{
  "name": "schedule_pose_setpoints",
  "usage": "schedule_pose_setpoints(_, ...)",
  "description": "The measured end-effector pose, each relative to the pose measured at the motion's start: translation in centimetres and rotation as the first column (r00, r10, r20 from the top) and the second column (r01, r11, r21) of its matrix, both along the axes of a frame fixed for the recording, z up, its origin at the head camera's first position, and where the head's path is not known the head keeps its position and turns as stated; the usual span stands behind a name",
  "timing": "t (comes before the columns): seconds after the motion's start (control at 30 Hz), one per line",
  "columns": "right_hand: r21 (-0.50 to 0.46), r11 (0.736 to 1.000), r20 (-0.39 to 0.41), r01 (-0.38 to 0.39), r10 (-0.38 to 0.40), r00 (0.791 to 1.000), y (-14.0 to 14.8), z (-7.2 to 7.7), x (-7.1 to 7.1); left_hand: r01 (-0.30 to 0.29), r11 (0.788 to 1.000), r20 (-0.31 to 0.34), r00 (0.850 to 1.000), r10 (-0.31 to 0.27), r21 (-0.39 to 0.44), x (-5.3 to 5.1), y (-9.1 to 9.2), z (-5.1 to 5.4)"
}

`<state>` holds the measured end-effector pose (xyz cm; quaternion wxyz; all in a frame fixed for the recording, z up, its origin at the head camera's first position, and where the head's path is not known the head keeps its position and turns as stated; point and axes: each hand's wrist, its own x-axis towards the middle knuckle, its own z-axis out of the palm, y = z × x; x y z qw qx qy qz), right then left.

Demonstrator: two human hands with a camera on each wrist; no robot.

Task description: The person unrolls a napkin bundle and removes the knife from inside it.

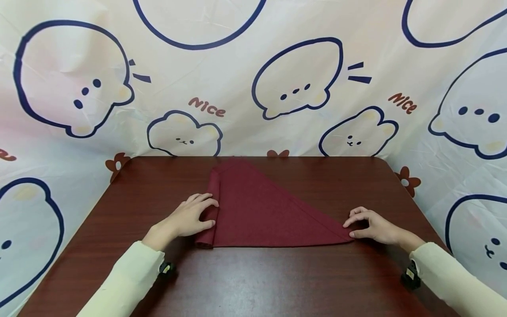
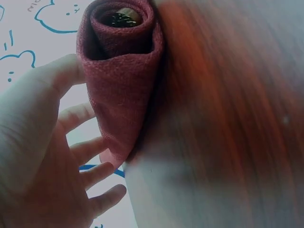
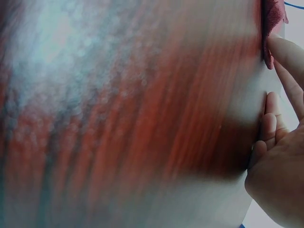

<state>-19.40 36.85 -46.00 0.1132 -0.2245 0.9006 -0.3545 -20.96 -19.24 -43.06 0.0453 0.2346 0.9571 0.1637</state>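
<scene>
A dark red cloth (image 1: 253, 211) lies on the table, its left edge wound into a roll (image 1: 207, 235) and its right side tapering to a corner. My left hand (image 1: 192, 215) rests against the outer side of the roll, thumb near the front end and fingers spread along it. In the left wrist view the roll's open end (image 2: 121, 57) shows layered cloth, with something beige and dark-speckled (image 2: 124, 18) inside; its kind is unclear. My right hand (image 1: 372, 226) pinches the cloth's right corner (image 3: 270, 57) between thumb and forefinger, the other fingers loosely bent.
The brown wooden table (image 1: 261, 281) reflects light near its front. A pale curtain (image 1: 237, 79) with cartoon bears surrounds its back and sides. Each wrist carries a small dark device, the left one (image 1: 166, 267) and the right one (image 1: 411, 275).
</scene>
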Motion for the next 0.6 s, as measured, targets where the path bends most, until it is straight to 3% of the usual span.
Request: schedule_pose_setpoints(0.6,0.011,1.000,-0.015,-0.004,0.004,1.000,-0.1,0.2,0.1,-0.057,0.998,0.001,0.998,0.057,0.024,0.8,-2.4,-0.2)
